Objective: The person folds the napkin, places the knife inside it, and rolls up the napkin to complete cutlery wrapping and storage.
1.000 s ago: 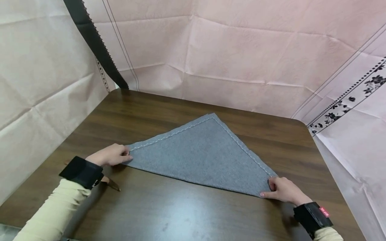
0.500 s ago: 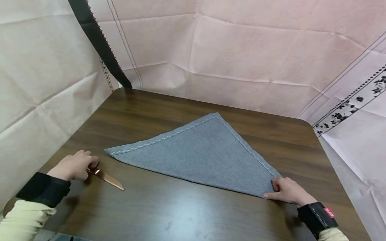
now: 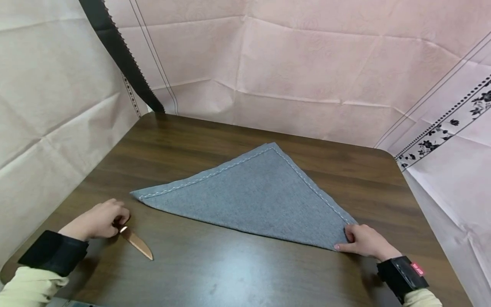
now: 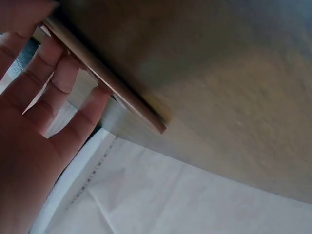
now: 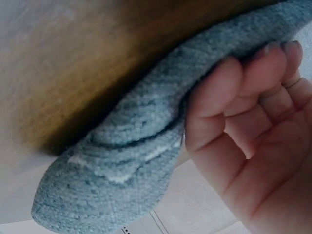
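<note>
A grey-blue cloth (image 3: 245, 196) with white stitching near two edges lies as a triangle on the wooden table. At its right corner my right hand (image 3: 366, 242) pinches the fabric; the right wrist view shows the fingers (image 5: 214, 97) against the bunched cloth (image 5: 146, 107). Off the cloth's left corner, my left hand (image 3: 101, 219) holds one end of a copper-coloured, blade-shaped object (image 3: 136, 243), its pointed part towards the front. In the left wrist view the fingertips (image 4: 100, 92) lie along the edge of that object (image 4: 126, 100).
The brown table (image 3: 192, 268) has rounded far corners. Pale creased sheets (image 3: 307, 64) hang behind it and at both sides, with a black strip (image 3: 122, 55) at the back left and a floral band (image 3: 433, 138) at the right.
My left hand has let go of the cloth's left corner, moved left and gripped the copper-coloured object, whose tip has swung towards the front. My right hand stays at the right corner.
</note>
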`<action>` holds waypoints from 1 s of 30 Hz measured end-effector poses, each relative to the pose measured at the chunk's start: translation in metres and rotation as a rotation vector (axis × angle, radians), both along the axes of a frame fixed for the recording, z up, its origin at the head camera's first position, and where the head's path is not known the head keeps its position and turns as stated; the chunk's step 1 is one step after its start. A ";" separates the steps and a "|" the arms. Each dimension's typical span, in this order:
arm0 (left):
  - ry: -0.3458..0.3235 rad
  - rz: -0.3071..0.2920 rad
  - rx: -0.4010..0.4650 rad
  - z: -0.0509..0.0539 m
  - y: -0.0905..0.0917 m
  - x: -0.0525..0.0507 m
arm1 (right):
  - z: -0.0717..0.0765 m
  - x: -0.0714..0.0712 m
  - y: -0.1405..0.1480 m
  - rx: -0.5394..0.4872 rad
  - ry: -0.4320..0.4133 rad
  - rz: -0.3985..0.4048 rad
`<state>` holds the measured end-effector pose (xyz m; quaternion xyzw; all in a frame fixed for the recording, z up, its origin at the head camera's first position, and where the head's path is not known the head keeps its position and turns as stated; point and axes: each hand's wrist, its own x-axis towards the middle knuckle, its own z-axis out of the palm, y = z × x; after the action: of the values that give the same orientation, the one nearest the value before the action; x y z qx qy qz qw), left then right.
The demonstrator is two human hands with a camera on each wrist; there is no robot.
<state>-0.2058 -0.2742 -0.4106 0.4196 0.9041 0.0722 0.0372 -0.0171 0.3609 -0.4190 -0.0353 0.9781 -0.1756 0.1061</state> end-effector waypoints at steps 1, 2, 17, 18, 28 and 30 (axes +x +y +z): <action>0.007 -0.026 0.024 -0.001 0.000 0.000 | 0.000 0.000 0.000 0.005 -0.001 -0.006; 0.013 -0.049 0.042 -0.002 0.001 0.000 | 0.001 0.000 0.000 0.011 -0.001 -0.010; -0.058 -0.102 0.084 -0.007 0.011 0.015 | -0.004 0.002 0.000 0.026 0.045 -0.016; -0.045 -0.119 0.088 -0.007 0.012 0.014 | -0.003 0.003 0.000 0.026 0.045 -0.019; -0.129 -0.282 0.232 0.001 0.048 0.007 | -0.001 0.002 -0.002 0.020 0.037 -0.019; -0.109 -0.262 0.212 0.007 0.060 0.009 | -0.001 0.002 -0.002 0.021 0.039 -0.020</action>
<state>-0.1964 -0.2137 -0.4038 0.5309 0.8256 0.1843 0.0509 -0.0148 0.3588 -0.4195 -0.0280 0.9821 -0.1655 0.0854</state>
